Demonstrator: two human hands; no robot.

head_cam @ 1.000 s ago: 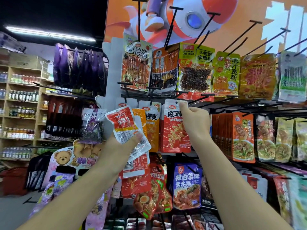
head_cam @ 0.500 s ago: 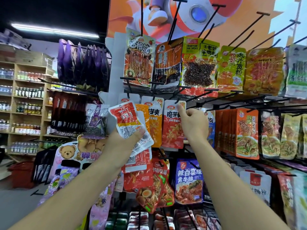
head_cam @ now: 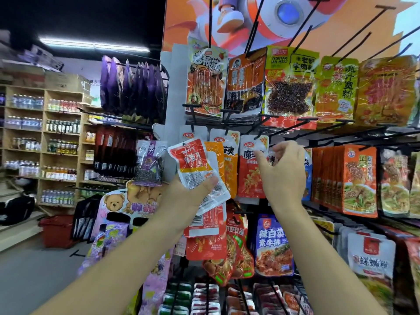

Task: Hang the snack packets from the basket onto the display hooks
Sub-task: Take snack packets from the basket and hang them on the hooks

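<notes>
Surfaces, snack rack
Snack packets point(head_cam: 193, 169): glossy, crinkled plastic film. Display hooks point(head_cam: 210, 21): thin black metal rod, matt. Shelves point(head_cam: 61, 132): pale bare wood.

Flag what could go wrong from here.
1. The left hand holds a loose fan of packets under one thumb; one might slip out and fall.
2. The right hand sits close to the hanging red packet; a snag could pull it off its hook.
</notes>
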